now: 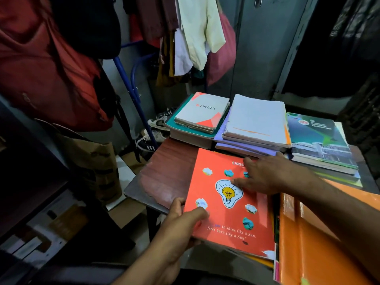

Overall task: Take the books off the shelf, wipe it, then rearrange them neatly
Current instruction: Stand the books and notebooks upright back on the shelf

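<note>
1. On the reddish-brown table (164, 177), an orange notebook (230, 221) with a light-bulb drawing lies flat on top of a low stack, its near-left corner overhanging the table's front edge.
2. Left hand (183, 221): grasping the notebook at its left edge, thumb on the cover, fingers curled underneath.
3. Right hand (265, 177): released, fingers straight and resting flat on the cover near its far-right corner.
4. Along the table's far edge stand 3 stacks, side by side and touching: a teal-edged stack topped by a white "AKIRA" book (202, 112), a middle stack of white and lilac notebooks (257, 122), and a green-covered stack (320, 138) at right.
5. The notebook's far edge lies just beside the middle stack.
6. Orange folders (312, 239) lie against the notebook's right edge.
7. Bare tabletop shows only to the left of the notebook, up to the table's left edge.
8. Beyond that edge: shoes (152, 130) on the floor, a brown paper bag (96, 159), and hanging clothes (197, 31) behind.
</note>
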